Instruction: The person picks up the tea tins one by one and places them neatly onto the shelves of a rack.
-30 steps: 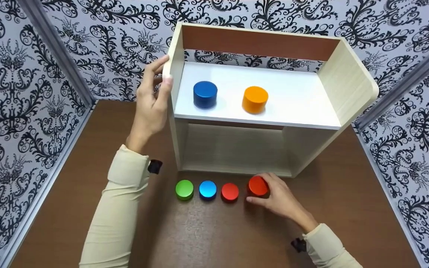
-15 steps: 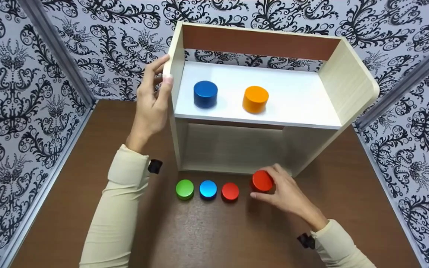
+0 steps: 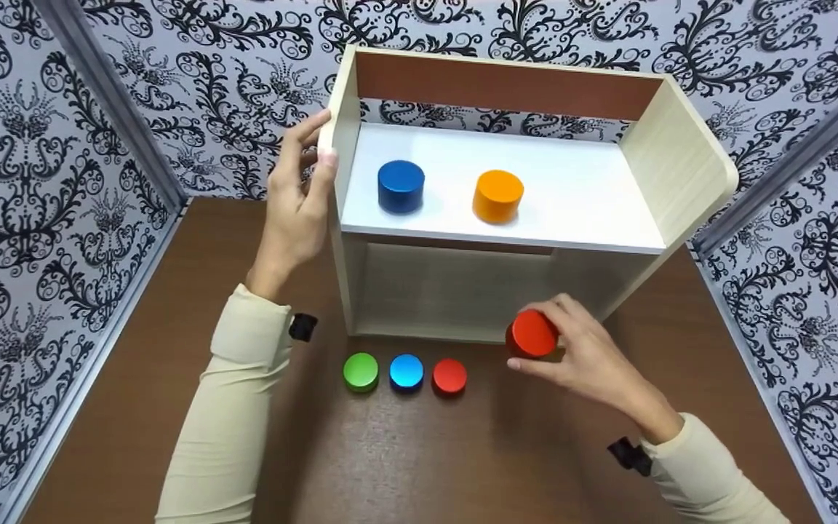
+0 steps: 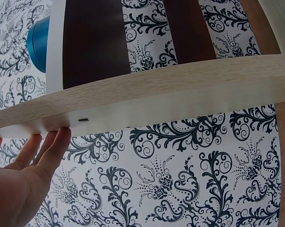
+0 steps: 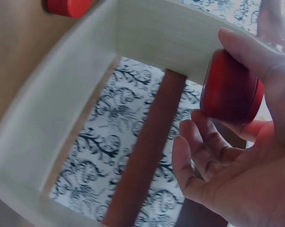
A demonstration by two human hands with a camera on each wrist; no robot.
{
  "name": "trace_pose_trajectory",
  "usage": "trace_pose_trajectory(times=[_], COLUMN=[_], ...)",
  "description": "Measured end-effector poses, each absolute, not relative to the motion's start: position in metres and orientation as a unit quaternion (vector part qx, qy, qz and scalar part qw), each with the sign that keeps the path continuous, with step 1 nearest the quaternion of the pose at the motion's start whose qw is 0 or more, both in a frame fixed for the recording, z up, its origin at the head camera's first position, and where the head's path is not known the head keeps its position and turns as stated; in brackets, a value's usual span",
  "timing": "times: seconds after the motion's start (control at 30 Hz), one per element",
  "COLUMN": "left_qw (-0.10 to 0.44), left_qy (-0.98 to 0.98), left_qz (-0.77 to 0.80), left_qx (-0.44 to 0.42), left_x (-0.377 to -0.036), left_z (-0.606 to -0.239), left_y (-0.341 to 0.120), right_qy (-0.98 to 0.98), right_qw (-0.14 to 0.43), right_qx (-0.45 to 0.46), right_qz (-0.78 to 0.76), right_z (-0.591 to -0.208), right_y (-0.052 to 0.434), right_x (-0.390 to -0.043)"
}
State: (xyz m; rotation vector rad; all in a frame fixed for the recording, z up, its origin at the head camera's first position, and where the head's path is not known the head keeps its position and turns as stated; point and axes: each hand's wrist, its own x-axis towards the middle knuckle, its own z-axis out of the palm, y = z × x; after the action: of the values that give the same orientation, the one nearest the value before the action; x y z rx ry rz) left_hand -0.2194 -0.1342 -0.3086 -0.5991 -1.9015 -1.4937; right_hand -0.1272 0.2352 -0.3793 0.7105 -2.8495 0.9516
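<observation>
My right hand (image 3: 593, 356) grips a red round tin (image 3: 534, 333) between thumb and fingers, raised above the table before the lower compartment. A lid seam shows on this tin (image 5: 229, 87) in the right wrist view. My left hand (image 3: 295, 196) touches the outer left side of a small wooden shelf unit (image 3: 681, 160); its fingertips (image 4: 62, 135) rest against that panel in the left wrist view. Upright on the white upper shelf (image 3: 579, 196) are a dark blue tin (image 3: 401, 188) and an orange tin (image 3: 498, 196).
A row of smaller tins, green (image 3: 361, 372), light blue (image 3: 406, 372) and red (image 3: 449, 376), stands on the brown table (image 3: 390, 458) before the unit. The unit's right side panel (image 3: 688, 167) rises above the shelf. Patterned walls (image 3: 26, 182) enclose the table.
My right hand has lifted the red tin off the table and moved it right and toward the shelf unit. My left hand has stayed at the side panel.
</observation>
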Motion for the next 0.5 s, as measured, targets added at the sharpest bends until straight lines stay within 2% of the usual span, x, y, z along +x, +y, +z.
trace_pose_trajectory(times=[0.5], left_qw=[0.322], left_qy=[-0.716], left_qz=[-0.574], left_qx=[-0.231], left_x=[-0.220], left_z=[-0.309], left_y=[-0.134], right_qy=[-0.906], right_qw=[0.089], right_qx=[0.272], right_qz=[0.313], right_z=[-0.316], right_y=[0.243], right_x=[-0.141])
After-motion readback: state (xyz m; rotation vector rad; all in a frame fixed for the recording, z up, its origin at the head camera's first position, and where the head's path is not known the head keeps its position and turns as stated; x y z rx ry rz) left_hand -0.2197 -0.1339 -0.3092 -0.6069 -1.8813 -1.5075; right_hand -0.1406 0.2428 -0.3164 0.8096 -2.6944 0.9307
